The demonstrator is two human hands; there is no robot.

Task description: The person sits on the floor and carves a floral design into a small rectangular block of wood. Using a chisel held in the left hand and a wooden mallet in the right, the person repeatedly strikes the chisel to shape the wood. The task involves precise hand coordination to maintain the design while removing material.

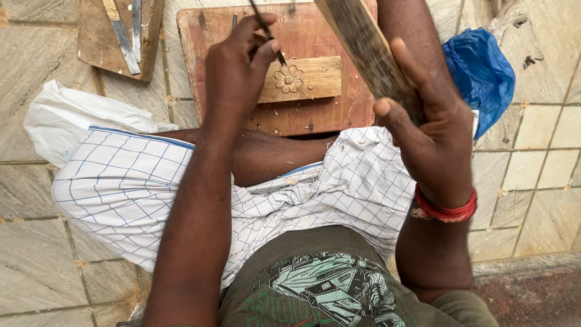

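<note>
Wooden and pale, the small block (301, 79) lies on a reddish board (315, 115) on the tiled floor (36, 200), with one flower already carved at its left end and the rest of its face apparently bare. The left hand (237, 66) pinches a thin chisel (266, 29) whose tip meets the flower, while the right hand (433, 142) grips a wooden mallet (363, 42) raised beside it. The mallet's head and the chisel's top are cut off by the frame, and the tools on the second board (91, 36) are hard to make out.

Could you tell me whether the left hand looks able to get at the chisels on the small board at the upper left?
Probably not yet: the left hand grips a thin chisel on the carved block. The path to those chisels looks open.
</note>
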